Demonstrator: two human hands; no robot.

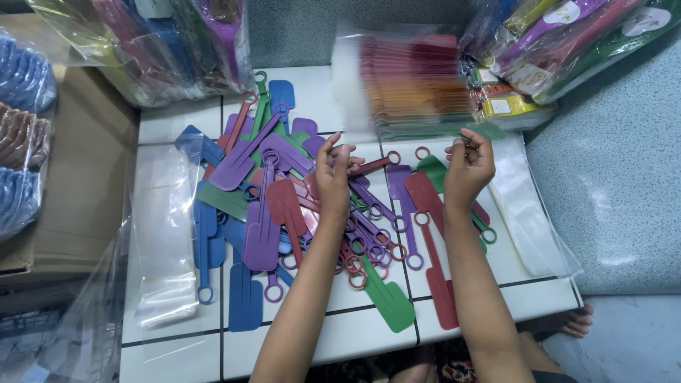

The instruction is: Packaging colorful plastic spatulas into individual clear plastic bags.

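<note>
White tiled surface point(312, 99) with dark grout lines, glossy. On it a loose heap of flat plastic spatulas point(284, 206), each a paddle blade on a thin stem ending in a ring; colours purple, blue, maroon red, green, matte smooth plastic, lying crossed over one another.

Left hand point(333, 177) sits over the middle of the heap, fingers point(339, 157) pressed together and curled upward; it seems to pinch a maroon spatula stem with ring end point(377, 164) that sticks out to the right of the fingertips, though the contact itself is hard to make out.

Right hand point(467, 169) hovers above the right edge of the heap, fingertips bunched at the top, pinching a clear thin plastic sleeve point(518, 206) that drapes down over the surface edge; a green spatula blade point(433, 170) and a maroon one point(425, 195) lie just left of the palm.

Clear crinkly plastic bags point(164, 234) lie flat at left. Behind: bagged stack of coloured spatulas point(418, 89), more bagged bundles top right point(567, 35) and top left point(163, 42). Brown cardboard box point(78, 177) at far left.
</note>
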